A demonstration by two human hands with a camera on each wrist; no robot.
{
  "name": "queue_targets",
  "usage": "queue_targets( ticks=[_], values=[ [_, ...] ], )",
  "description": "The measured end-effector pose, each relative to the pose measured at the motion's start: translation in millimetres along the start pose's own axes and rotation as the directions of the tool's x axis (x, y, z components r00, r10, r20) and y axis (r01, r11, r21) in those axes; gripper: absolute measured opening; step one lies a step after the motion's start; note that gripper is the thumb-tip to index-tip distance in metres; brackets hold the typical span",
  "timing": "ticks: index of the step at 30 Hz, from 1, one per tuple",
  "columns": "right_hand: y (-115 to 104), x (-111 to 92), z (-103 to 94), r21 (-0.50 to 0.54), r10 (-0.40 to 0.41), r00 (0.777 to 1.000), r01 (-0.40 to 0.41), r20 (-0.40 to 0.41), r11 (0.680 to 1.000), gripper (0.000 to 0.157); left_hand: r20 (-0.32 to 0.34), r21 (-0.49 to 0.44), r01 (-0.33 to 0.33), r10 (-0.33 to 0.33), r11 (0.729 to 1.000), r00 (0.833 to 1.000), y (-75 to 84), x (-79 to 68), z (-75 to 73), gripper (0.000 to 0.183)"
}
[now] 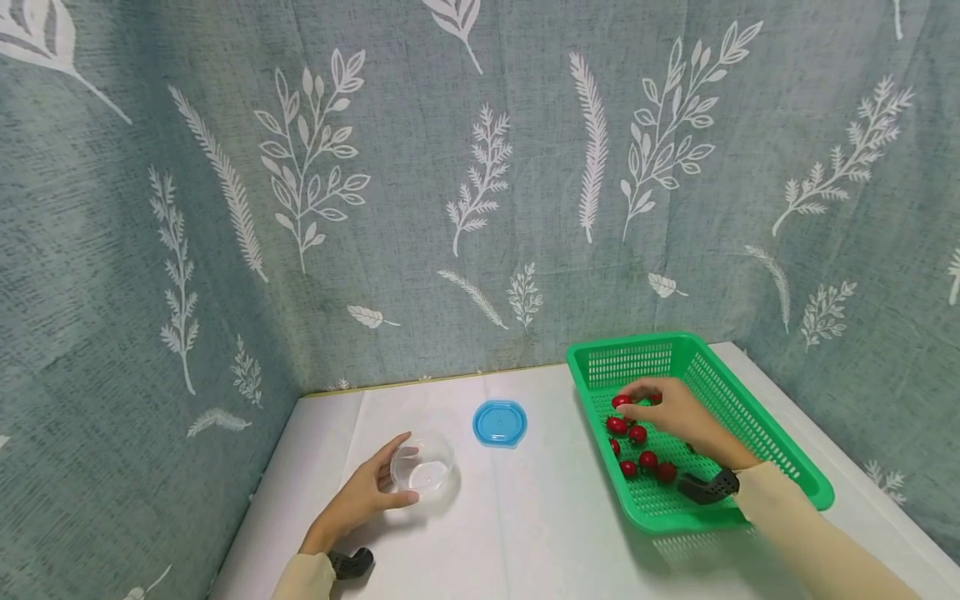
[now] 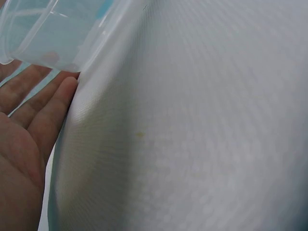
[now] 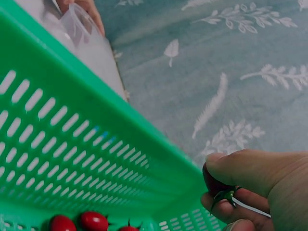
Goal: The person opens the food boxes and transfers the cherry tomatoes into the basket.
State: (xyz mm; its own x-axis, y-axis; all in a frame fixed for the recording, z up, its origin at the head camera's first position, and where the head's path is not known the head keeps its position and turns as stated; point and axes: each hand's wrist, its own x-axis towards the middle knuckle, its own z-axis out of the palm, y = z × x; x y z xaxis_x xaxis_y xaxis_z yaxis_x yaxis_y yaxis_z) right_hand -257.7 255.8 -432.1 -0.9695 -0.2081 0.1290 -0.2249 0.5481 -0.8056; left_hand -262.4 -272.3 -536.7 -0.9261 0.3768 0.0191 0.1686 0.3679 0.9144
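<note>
My left hand (image 1: 365, 492) holds a clear round plastic tub (image 1: 423, 463) by its left side, with the thumb near the front and the fingers around the back. In the left wrist view the fingers (image 2: 53, 108) lie against the tub wall. My right hand (image 1: 678, 417) is over the green basket (image 1: 652, 523) and pinches a cherry tomato (image 3: 211, 180) between thumb and fingers, its green calyx showing. Several more red cherry tomatoes (image 1: 648, 460) lie on the basket floor, mostly toward its left side. The right palm and wrist cover part of the basket.
A blue lid (image 1: 500, 423) lies flat on the white table (image 1: 540, 500) between the tub and the basket. The basket has raised slotted walls (image 3: 57, 120). Patterned grey-green cloth (image 1: 420, 208) hangs behind the table and at both sides.
</note>
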Motion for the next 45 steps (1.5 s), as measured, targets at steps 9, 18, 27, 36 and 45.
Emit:
queue_targets(
  ticks=[9, 18, 27, 36, 45],
  values=[
    [13.3, -7.6, -12.2, -0.032, 0.055, 0.998, -0.055, -0.009, 0.998, 0.039, -0.005, 0.005, 0.001, -0.001, 1.0, 1.0, 2.0, 0.7, 0.3, 0.106],
    [26.2, -13.6, -18.3, -0.038, 0.097, 0.995, -0.097, 0.007, 0.995, 0.043, -0.001, 0.006, 0.028, -0.028, 1.0, 1.0, 1.0, -0.7, -1.1, 0.105],
    [30.3, -17.8, -22.8, -0.041, 0.102, 0.995, -0.101, 0.008, 0.994, 0.043, 0.005, 0.001, 0.025, -0.025, 1.0, 1.0, 1.3, -0.4, -1.4, 0.105],
    [31.3, -19.8, -24.8, -0.056, 0.105, 0.995, -0.105, -0.004, 0.993, 0.039, 0.006, -0.002, 0.023, -0.023, 1.0, 1.0, 1.6, -0.1, 0.4, 0.105],
    [33.5, -20.0, -25.5, -0.074, 0.097, 0.995, -0.099, -0.021, 0.992, 0.037, 0.031, 0.011, 0.021, -0.021, 1.0, 0.999, 1.1, 1.0, -1.7, 0.105]
  ],
)
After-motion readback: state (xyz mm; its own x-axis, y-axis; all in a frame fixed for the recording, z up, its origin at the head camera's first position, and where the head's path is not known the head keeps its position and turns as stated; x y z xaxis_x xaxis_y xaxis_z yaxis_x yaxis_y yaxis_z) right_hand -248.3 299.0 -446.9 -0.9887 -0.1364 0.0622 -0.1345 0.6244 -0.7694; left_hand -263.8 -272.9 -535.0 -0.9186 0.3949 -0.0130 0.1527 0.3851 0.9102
